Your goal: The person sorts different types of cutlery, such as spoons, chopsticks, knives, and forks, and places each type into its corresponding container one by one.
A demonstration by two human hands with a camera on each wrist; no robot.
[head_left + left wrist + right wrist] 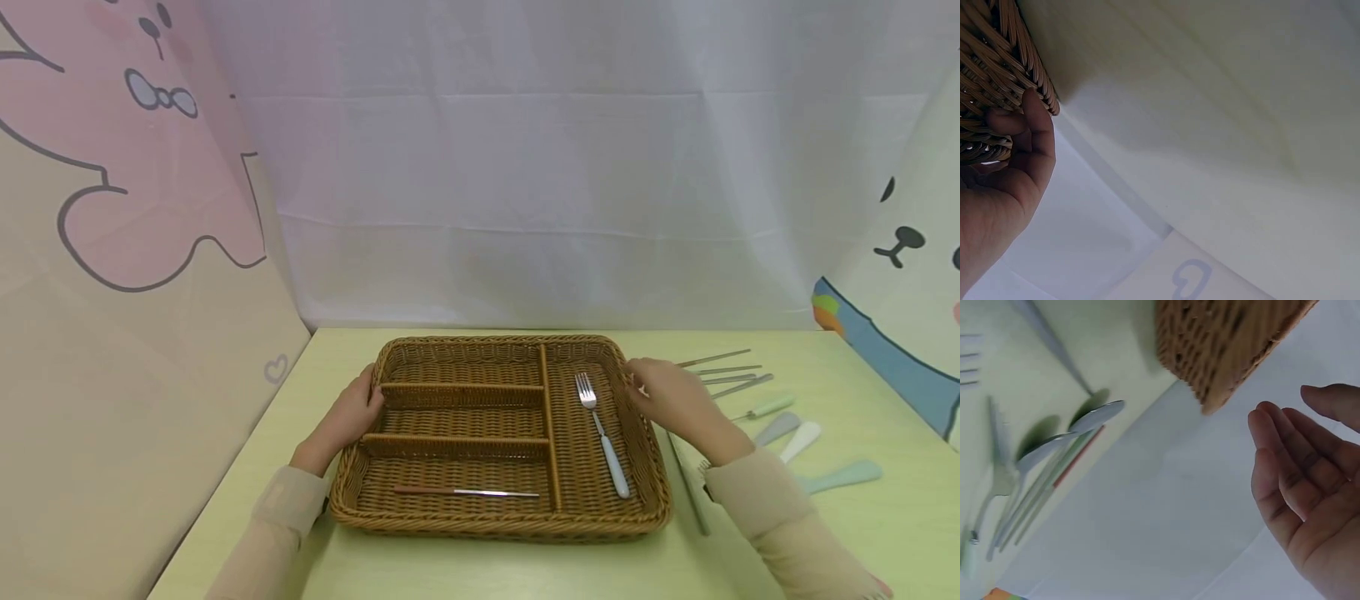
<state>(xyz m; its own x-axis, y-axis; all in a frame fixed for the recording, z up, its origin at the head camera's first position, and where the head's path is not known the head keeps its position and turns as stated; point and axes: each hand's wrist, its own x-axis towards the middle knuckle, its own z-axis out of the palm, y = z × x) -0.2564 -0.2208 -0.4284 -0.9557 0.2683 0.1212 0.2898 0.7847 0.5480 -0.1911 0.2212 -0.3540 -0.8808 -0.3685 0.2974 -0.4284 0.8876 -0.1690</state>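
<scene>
A brown wicker cutlery tray (pixel 552 433) with divided compartments lies on the table. My left hand (pixel 355 408) grips its left rim; in the left wrist view that hand's fingers (pixel 1038 122) curl round the woven edge. Beside the right rim is my right hand (pixel 678 404), its fingers loosely bent and the thumb apart, with nothing held in the right wrist view. A fork (pixel 603 437) with a pale blue handle lies in the long right compartment. In the front left compartment lies a thin utensil (pixel 465 492), red-brown at one end and silver at the other, like chopsticks.
Right of the tray, several utensils lie on the table (pixel 780 550), including spoons (pixel 1100 415), chopsticks (pixel 1063 472) and a mint-handled piece (pixel 843 476). A metal utensil (pixel 688 483) lies close along the tray's right side. A white curtain (pixel 487 167) hangs behind.
</scene>
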